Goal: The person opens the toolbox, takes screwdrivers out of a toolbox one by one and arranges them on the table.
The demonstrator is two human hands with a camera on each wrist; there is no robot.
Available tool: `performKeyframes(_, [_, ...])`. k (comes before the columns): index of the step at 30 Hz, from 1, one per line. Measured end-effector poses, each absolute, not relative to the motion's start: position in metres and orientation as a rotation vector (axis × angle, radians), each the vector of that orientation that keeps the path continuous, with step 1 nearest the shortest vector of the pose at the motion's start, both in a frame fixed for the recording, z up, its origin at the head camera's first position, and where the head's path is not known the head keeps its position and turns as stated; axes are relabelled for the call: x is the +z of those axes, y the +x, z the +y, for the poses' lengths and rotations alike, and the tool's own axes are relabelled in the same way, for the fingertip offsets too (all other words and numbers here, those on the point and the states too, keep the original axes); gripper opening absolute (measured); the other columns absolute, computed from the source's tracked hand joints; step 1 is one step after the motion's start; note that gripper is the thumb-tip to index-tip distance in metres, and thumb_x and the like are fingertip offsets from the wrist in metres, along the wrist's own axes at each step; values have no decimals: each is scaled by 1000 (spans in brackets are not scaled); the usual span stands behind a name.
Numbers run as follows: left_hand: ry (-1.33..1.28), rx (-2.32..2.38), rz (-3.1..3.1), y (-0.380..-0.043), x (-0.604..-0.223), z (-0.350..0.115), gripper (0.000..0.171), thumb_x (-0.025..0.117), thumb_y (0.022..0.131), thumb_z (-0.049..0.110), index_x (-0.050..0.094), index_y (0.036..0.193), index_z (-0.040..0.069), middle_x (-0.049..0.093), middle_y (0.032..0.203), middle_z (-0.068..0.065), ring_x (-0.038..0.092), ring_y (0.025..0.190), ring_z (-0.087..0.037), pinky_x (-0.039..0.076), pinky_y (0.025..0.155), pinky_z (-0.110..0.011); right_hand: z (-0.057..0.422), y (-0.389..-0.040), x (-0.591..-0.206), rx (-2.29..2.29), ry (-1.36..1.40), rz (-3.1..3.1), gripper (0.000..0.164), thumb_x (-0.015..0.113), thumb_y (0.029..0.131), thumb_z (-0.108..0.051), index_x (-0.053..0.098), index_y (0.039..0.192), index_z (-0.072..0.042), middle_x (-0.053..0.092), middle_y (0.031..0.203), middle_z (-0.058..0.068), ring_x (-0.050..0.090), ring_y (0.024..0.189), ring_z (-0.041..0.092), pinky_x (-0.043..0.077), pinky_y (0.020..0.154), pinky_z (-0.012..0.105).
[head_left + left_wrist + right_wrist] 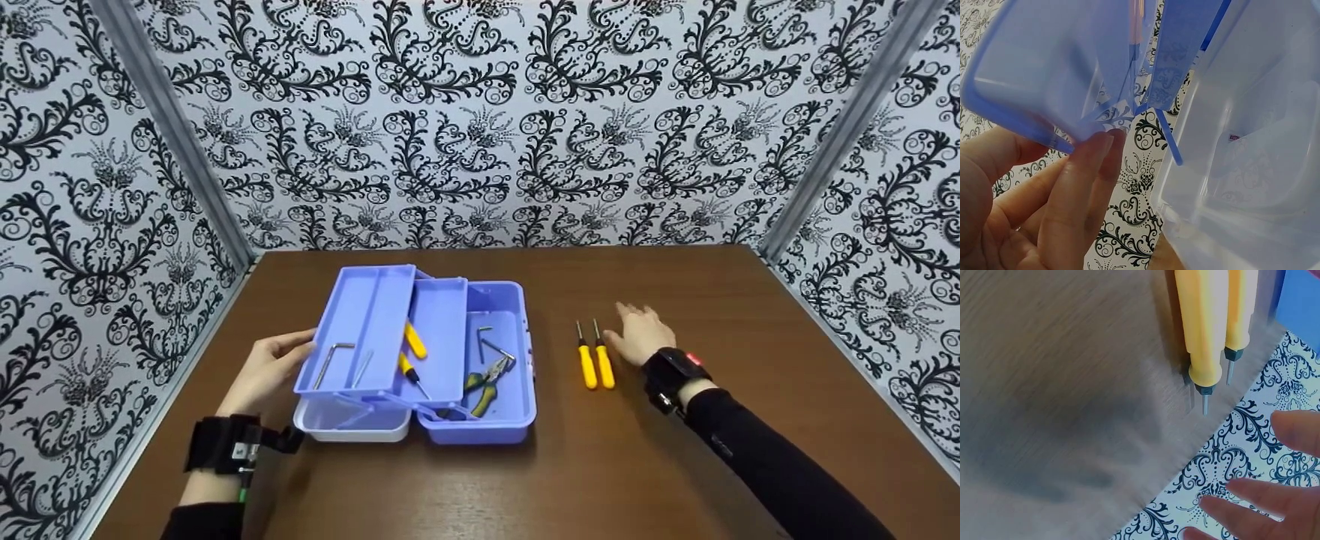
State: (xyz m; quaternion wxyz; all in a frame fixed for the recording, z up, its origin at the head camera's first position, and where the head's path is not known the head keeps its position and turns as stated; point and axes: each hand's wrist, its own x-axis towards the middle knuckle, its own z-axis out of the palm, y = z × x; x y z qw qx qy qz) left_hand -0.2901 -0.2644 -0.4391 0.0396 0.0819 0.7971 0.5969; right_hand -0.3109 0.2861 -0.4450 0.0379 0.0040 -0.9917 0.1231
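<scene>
A lilac toolbox (480, 433) stands unfolded on the table, its cantilever trays swung leftward. In the head view my left hand (262, 367) grips the left rim of the top tray (360, 300); the left wrist view shows thumb and fingers (1075, 191) at that rim. An L-shaped hex key (326, 364) and a thin metal piece (362, 367) lie in this tray. My right hand (643, 337) is over the table with fingers spread, holding nothing. Just left of it, two yellow-handled screwdrivers (587, 367) (604, 366) lie side by side, tips pointing away.
The second tray (442, 315) holds yellow-handled tools (415, 341), partly hidden by the top tray. Pliers (487, 386) and hex keys (481, 345) lie in the box's bottom. A translucent lid (352, 433) sits under the trays. Patterned walls (480, 150) border the brown table (600, 472).
</scene>
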Motion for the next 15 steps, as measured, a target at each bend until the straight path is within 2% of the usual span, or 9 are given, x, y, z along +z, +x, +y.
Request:
performKeyframes(3, [249,1825,2446,-290,-440,-264,46,53,103,17,47,140,-10,65,126,-26,69,90,-5,59,81,-22,285,-312,-447,323,44,-3028,66,58,96,-30,36,150,2,35,154,28,25,144,50,25,113,70])
performKeyframes(7, [247,1831,2449,-290,-439,-263,45,52,103,16,47,139,-11,65,126,-25,68,90,-4,58,79,-21,281,-312,-449,297,86,-3012,66,53,99,-32,30,154,-4,27,159,23,16,149,46,16,116,72])
performKeyframes(15, [231,1831,2462,-290,-441,-264,46,55,102,17,49,138,-11,68,122,-22,69,87,-5,59,78,-23,270,-314,-455,315,127,-2977,69,51,101,-34,21,158,-13,24,162,17,16,151,41,12,118,70])
